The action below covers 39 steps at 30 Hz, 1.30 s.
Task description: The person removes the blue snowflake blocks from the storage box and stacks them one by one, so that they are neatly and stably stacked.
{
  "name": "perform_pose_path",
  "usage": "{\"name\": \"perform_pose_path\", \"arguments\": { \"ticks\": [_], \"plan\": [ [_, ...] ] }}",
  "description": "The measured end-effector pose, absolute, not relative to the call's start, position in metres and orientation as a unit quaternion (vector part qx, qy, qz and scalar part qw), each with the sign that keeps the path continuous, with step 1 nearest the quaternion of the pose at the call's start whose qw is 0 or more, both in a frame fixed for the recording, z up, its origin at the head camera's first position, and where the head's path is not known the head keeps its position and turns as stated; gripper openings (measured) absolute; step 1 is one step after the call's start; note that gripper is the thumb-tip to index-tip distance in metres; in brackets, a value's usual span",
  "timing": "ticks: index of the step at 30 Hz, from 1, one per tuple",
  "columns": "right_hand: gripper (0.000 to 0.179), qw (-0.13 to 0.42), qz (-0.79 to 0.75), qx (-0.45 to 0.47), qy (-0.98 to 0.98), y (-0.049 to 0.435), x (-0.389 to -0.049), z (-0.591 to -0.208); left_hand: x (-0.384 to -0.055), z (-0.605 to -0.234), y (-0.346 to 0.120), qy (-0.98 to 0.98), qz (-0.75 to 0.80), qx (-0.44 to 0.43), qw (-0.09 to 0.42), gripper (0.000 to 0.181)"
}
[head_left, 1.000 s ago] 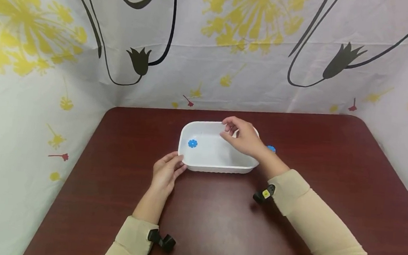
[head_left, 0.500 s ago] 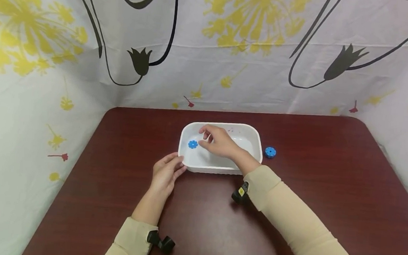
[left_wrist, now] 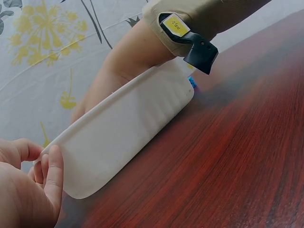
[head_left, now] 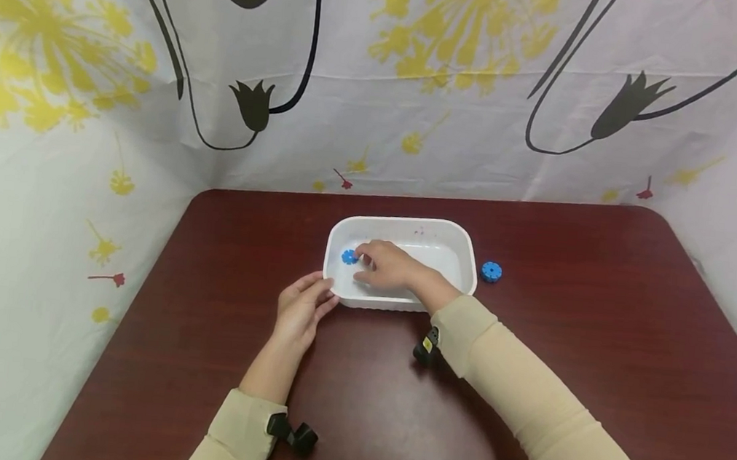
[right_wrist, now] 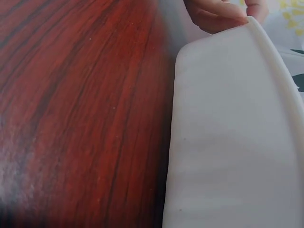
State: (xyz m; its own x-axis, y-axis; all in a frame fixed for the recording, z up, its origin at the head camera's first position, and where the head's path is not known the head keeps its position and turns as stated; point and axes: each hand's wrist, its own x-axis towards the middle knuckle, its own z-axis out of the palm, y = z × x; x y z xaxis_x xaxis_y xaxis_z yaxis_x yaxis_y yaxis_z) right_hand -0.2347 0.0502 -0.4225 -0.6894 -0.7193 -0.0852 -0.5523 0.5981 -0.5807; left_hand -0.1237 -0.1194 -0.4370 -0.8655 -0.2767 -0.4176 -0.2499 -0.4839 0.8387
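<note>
At the front left corner of a white plastic tray (head_left: 395, 305), my left hand (head_left: 299, 313) pinches the rim between thumb and fingers. The left wrist view shows that hand (left_wrist: 33, 183) with its fingers against the outer wall. My right hand (head_left: 391, 267) reaches down inside the tray, thumb and fingers parted. Its forefinger is right at the edge of a blue notched disc (head_left: 348, 257), which lies flat on the tray floor at the left. In the right wrist view the tray wall hides the right hand.
Just right of the tray stands a short stack of blue notched discs (head_left: 491, 271). Everything rests on a dark red-brown wooden table (head_left: 366, 405). A white patterned cloth (head_left: 468, 144) rises behind the table and on both sides.
My right hand has moved left from the tray's right side and lowered to the blue disc, bringing the stack at the right into full view. The left hand keeps its grip on the tray.
</note>
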Motion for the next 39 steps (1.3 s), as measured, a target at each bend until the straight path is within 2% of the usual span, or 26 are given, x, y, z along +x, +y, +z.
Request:
{"name": "perform_pose_path", "arguments": {
  "ticks": [13, 20, 23, 28, 34, 39],
  "plan": [
    [0.053, 0.177, -0.215, -0.364, 0.889, 0.041, -0.233, -0.419, -0.123, -0.437, -0.121, -0.502, -0.826, 0.257, 0.009, 0.028],
    [0.057, 0.184, -0.180, -0.352, 0.900, 0.045, -0.232, -0.420, -0.124, -0.436, -0.121, -0.506, -0.824, 0.255, 0.008, 0.034],
    [0.052, 0.175, -0.170, -0.346, 0.906, 0.048, -0.232, -0.420, -0.124, -0.436, -0.121, -0.507, -0.823, 0.255, 0.008, 0.033],
    [0.034, 0.142, -0.164, -0.331, 0.918, 0.054, -0.233, -0.420, -0.123, -0.436, -0.121, -0.505, -0.824, 0.258, 0.011, 0.027],
    [0.037, 0.136, -0.173, -0.317, 0.922, 0.059, -0.234, -0.421, -0.123, -0.435, -0.121, -0.506, -0.823, 0.259, 0.012, 0.027],
    [0.028, 0.146, -0.188, -0.319, 0.918, 0.063, -0.237, -0.422, -0.123, -0.435, -0.121, -0.506, -0.822, 0.260, 0.011, 0.031]
  ]
}}
